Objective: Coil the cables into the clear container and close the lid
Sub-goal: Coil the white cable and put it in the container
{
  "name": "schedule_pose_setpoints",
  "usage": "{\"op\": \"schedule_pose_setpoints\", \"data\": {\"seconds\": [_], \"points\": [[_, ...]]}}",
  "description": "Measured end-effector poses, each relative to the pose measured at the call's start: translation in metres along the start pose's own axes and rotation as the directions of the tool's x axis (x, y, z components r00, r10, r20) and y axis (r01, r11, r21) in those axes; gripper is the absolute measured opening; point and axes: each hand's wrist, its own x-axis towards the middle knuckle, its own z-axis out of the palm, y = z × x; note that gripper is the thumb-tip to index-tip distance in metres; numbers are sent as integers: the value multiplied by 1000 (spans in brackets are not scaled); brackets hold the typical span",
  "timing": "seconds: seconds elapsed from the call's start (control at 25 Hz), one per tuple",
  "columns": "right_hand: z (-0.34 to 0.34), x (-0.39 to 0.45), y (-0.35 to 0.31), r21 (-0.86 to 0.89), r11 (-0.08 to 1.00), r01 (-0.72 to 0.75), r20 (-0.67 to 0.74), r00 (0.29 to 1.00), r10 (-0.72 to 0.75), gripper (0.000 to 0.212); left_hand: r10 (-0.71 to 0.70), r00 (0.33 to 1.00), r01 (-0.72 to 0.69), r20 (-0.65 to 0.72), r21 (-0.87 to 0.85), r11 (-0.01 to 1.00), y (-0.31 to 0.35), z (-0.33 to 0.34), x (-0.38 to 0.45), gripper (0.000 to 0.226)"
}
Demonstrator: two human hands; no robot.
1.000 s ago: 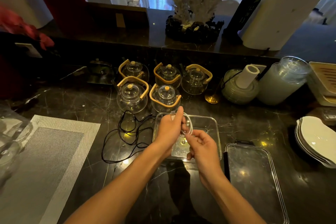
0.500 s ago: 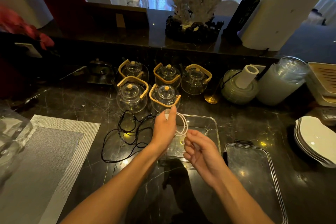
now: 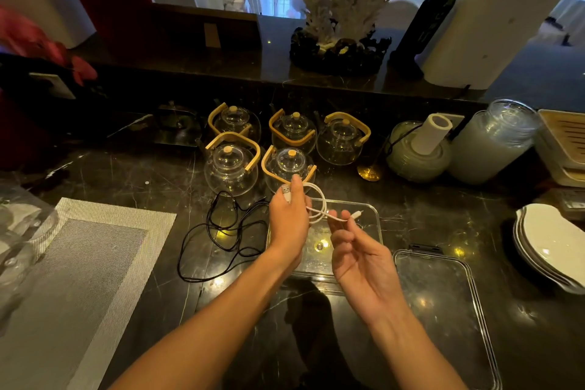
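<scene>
1. Two cables are in play on my feed, and neither lies in the clear container yet; I judge the job to be in its early half.
2. My left hand grips the white cable over the container's left end; its fingers are curled round a gathered loop, and the USB plug sticks up beside the fingertips.
3. My right hand sits palm up over the container's near edge; its fingertips pinch the loose tail of the white cable, which runs on to a small connector hanging free above the container; the other fingers are loosely curled.
4. Done so far, as I read it: one round loop of the white cable is formed and held in the air; the short tail is not yet wound in.
5. Left to do: finish that coil and lay it in the container; I cannot make out anything else inside through the glare.
6. Also left: the black cable sprawls in loose tangles on the dark counter, just left of the container and in front of the glass teapots; it is untouched and needs coiling too.
7. Last: the lid lies flat on the counter just right of the container, apart from it; it must go on and be pressed shut.
</scene>
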Motion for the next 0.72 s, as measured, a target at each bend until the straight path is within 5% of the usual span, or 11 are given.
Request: {"op": "schedule_pose_setpoints", "data": {"seconds": [0.24,0.36,0.48,0.64,0.72], "points": [[-4,7,7,-37,989,-140,-130,982,134,25,51,992,-60,114,72,996,4,4,-4,38],[-7,14,-1,-269,952,-146,-160,982,105,23,60,981,-93,182,180,979,0,-1,-3,36],[-12,19,-7,-590,806,-49,-115,993,-24,25,57,978,-115,202,290,950,-7,-6,-2,39],[-11,22,-12,-639,769,27,-15,999,-48,22,62,982,-124,180,361,924,-14,-11,-3,36],[-10,26,-11,-759,649,52,-11,996,-93,14,72,975,-160,208,447,880,-16,-12,-2,35]]}}
